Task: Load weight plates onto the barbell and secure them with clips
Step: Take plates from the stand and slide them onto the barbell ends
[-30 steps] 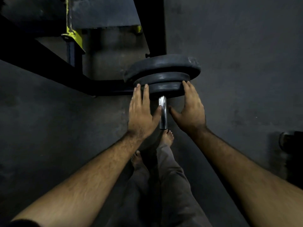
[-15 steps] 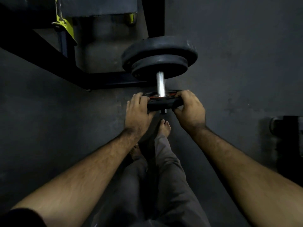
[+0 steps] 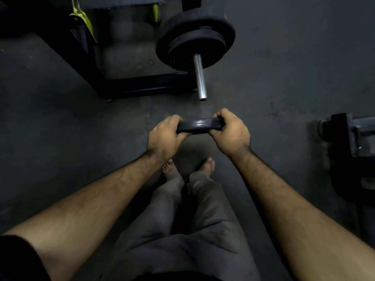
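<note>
A small black weight plate (image 3: 199,125) is held edge-on between both hands, clear of the bar. My left hand (image 3: 165,134) grips its left rim and my right hand (image 3: 231,132) grips its right rim, fingers curled over the top. The barbell's chrome sleeve (image 3: 199,77) points toward me, its end a short way beyond the held plate. Two black plates, a large one (image 3: 227,27) and a smaller one (image 3: 197,46) in front of it, sit on the sleeve. No clip is visible.
A black rack frame (image 3: 142,86) with yellow fittings (image 3: 81,17) stands at the upper left. Dark equipment (image 3: 353,138) sits on the floor at the right edge. My bare feet (image 3: 207,165) stand on the dark floor just below the hands.
The small plate has slid back along the sleeve and come off its end. Both hands went from flat against it to gripping its rim and pulled toward me.
</note>
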